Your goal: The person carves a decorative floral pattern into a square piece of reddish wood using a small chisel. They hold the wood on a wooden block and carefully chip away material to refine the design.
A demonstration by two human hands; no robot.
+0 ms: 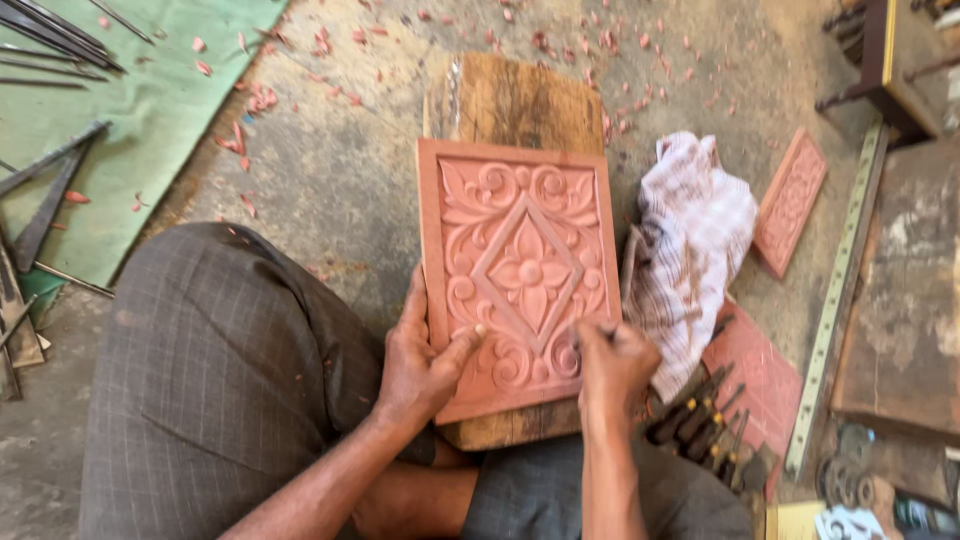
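The carved panel lies flat on a wooden block, which sits on the concrete floor just ahead of the person's knees. The panel is reddish, with a raised border, a central diamond holding a four-petalled flower, and scrollwork filling all four corners.

The left hand rests on the panel's near left edge, fingers wrapped loosely under the rim and the thumb laid across the lower left scroll; its grip is on the panel, steadying it. The right hand is closed in a fist at the panel's near right corner around a thin tool, of which only a short dark tip shows against the relief.

Judging from the surface, the work looks far along: the whole pattern is cut in relief and no blank area remains. What seems left is fine trimming in the lower scrolls, where the right hand sits. How deep or clean those cuts are cannot be told from here.

Right of the panel lies a checked cloth, and beyond that a smaller carved tile. A row of chisels lies near the panel's near right corner. Reddish shavings are scattered on the floor beyond the block.
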